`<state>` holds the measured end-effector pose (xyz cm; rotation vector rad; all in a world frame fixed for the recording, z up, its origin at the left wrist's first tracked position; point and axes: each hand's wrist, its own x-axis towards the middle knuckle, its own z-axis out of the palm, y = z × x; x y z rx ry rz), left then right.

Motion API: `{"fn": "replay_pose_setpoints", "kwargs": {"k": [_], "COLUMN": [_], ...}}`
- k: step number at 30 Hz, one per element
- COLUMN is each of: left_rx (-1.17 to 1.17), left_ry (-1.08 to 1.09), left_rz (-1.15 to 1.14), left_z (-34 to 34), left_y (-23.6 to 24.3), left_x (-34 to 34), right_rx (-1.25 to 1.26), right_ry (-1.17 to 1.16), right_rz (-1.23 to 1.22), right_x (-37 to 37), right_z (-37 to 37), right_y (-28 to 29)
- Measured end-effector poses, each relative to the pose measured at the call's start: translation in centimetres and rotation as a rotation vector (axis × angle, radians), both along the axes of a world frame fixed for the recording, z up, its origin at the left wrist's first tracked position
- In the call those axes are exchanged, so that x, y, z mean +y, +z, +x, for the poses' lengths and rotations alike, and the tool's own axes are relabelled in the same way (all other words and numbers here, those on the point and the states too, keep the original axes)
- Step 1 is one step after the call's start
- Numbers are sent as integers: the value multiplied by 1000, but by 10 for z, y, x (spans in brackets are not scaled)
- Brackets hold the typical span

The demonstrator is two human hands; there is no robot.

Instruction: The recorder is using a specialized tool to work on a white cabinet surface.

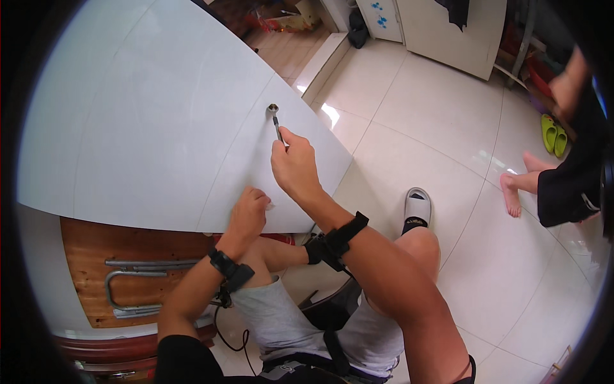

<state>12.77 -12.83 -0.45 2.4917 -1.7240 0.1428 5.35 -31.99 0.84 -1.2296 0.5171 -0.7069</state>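
My right hand (294, 160) is closed round a slim grey metal tool (277, 127). The far end of this tool meets a small round metal piece (273, 109) with a dark middle, at the white panel (160, 115); whether the two are joined I cannot tell. Nearer to me, my left hand (251, 208) rests by the panel's near edge with its fingers curled in. A small pale bit (270, 206) shows beside its fingertips, too small to name. Black straps circle both my forearms.
Below the panel at the left, bent metal tubes (137, 274) lie against a brown wooden board (83, 281). Another person's bare foot (510, 195) is on the tiled floor (409, 128) at the right, close to green shoes (553, 136). My slippered foot (418, 208) stands on the tiles.
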Motion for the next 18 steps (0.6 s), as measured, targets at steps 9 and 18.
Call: {"fn": "replay_pose_setpoints", "kwargs": {"k": [9,18], "left_rx": [51,226], "left_ry": [36,24], "left_rz": [-184,-172], "left_z": [-27,-28], "left_y": [-37,-68], "left_x": [12,9], "right_rx": [14,-38], "right_ry": [-37,-51], "right_rz": [-141,-161], "right_x": [10,-2], "right_z": [1,14], "right_y": [13,6]}}
